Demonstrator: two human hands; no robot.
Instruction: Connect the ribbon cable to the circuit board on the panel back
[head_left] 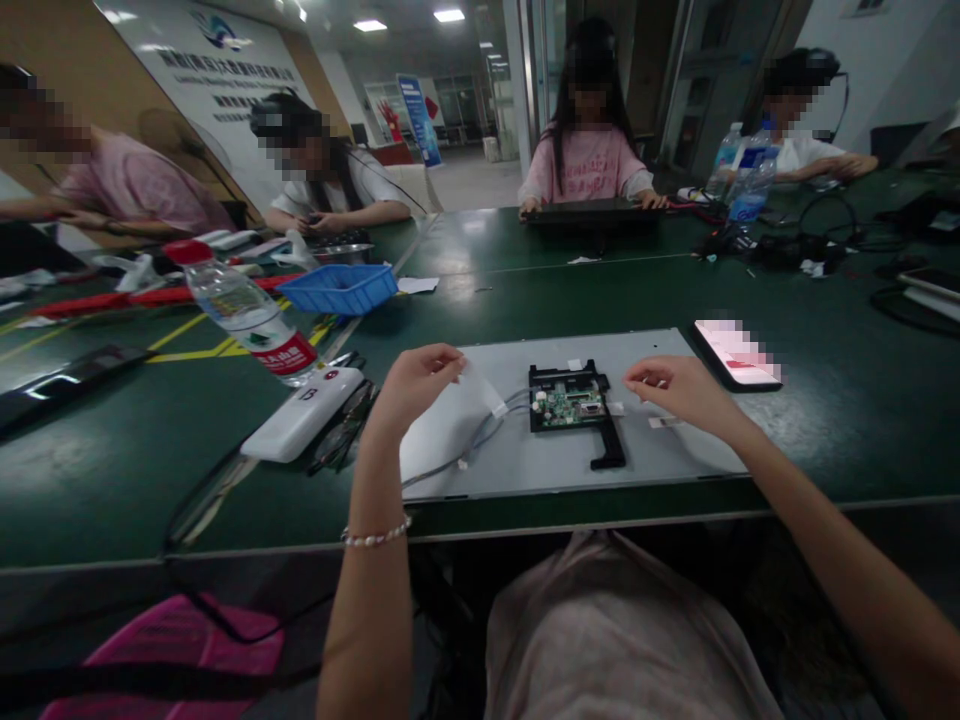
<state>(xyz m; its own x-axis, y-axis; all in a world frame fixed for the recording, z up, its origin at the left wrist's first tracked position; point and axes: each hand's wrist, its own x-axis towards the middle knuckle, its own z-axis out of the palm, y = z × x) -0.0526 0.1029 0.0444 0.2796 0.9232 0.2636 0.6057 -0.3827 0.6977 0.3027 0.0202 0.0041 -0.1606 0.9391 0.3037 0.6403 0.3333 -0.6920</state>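
A flat grey panel (517,472) lies on the table before me. On its middle sits a black plastic bracket (611,445) with a green circuit board (559,405) in it, and grey cables (484,440) run left from the board. My left hand (421,385) is closed in a pinch at the panel's upper left, on the end of a clear strip of tape (486,388) that slants down to the cables. Over the panel's right side, my right hand (679,390) has its fingers curled together; whatever they hold, if anything, is hidden. Below it a small pale strip (664,422) lies on the panel.
Left of the panel are a white power bank (304,412), a dark bundle of cable, a water bottle (251,320) and a blue basket (341,288). A phone (739,355) lies at the right. Several people sit around the green table (847,430); bottles (752,185) and cables stand far right.
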